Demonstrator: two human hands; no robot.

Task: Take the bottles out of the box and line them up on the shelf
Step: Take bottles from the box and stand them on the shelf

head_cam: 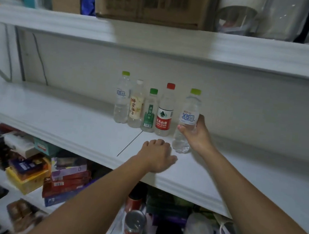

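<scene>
Bottles of clear plastic are the task's things, and the head view shows five of them. Four stand upright in one row at the back of the long white shelf (pixel 56 111), side by side: a lime-capped bottle with blue label (pixel 122 96), a white-capped bottle with cream label (pixel 137 104), a green-capped bottle with green label (pixel 149 112) and a red-capped bottle with red and white label (pixel 165 114).

The fifth, a second lime-capped bottle with blue label (pixel 187 118), is just beside the red-capped one, at the right end of the row. The right hand (pixel 198 133) grips it around the middle, fingers and thumb curled round it. Its long axis is nearly upright, with the cap a little to the right of the base. Its base is very near the shelf; I cannot tell if it touches.

The left hand (pixel 158 155) rests on the shelf in front of the row, fingers loosely bent, holding nothing. It is near the held bottle, on its left side.

I judge that the coming move needs this bottle set straight, in line with the other four. No box of bottles is in view.
</scene>
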